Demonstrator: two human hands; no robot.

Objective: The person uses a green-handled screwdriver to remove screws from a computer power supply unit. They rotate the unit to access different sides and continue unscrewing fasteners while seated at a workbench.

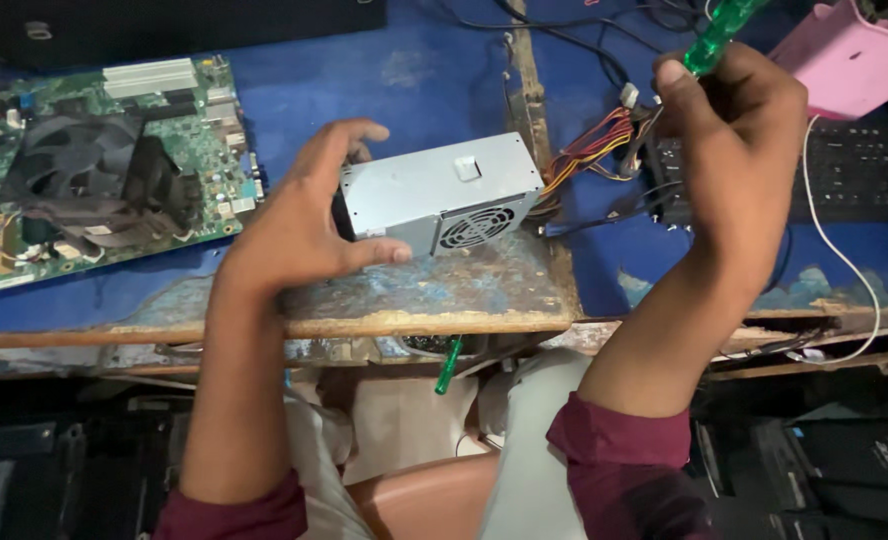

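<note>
While held, power supply (439, 195) shows a white sticker (468, 168).

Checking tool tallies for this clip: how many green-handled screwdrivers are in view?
2. One green-handled screwdriver is gripped in the right hand, raised at the top right. The other screwdriver hangs below the table's front edge, near the person's lap. More may be hidden.

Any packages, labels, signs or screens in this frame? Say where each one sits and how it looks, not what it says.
Small white sticker: square, on the top face of the grey metal power supply that the left hand grips on the wooden bench.
Pink box: top right corner, plain pink, beside the right hand holding a green-handled screwdriver.
No screens or signs show.
</note>
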